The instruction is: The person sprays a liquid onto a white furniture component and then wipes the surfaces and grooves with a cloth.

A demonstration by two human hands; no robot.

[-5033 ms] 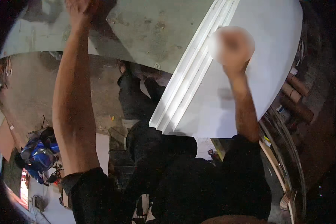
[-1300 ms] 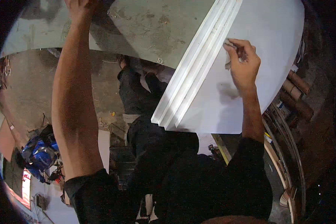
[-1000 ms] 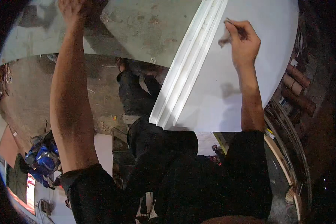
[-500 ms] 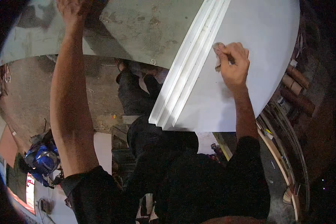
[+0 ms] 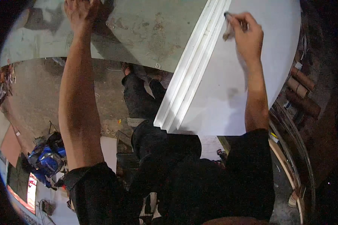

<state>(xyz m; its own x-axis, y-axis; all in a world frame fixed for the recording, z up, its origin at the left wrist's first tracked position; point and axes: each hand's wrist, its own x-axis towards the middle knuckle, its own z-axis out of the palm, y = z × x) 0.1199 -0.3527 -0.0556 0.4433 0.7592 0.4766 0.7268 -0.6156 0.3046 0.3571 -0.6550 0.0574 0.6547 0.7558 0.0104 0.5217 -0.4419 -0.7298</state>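
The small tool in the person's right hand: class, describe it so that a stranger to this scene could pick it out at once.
Start at the wide white panel that fills the upper right. Near its top edge, just right of the ridged white moulding, the right hand pinches a short, slim greyish tool against the panel. Nothing else there is hand-held.

Far down at my lower left glows a screen (image 5: 30,186), a red-and-white rectangle. I see no other packages or labels.
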